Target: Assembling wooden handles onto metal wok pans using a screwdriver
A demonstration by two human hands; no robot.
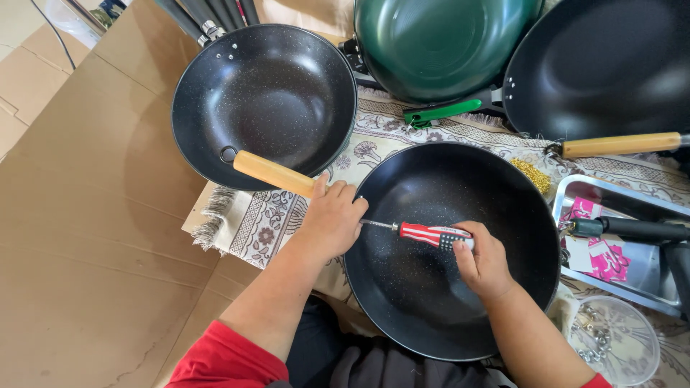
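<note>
1. Cardboard sheeting (86, 237) and a patterned cloth (259, 223) cover the work surface.
2. At frame centre, the right hand (483, 262) is closed around a red-striped screwdriver (424, 233), its tip pointing left at the rim of a black wok (431, 302).
3. The left hand (330, 219) grips that wok's wooden handle (273, 172) at the rim.
4. At lower right, a clear bowl (622, 345) holds metal hardware.

The screwdriver (424, 233) tip hides behind the left hand (330, 219); green pan (438, 43) is cropped.

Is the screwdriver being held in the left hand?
No, the red-and-white striped screwdriver is in the grip of the right hand, while the left hand holds the wooden handle at the pan's rim.
</note>
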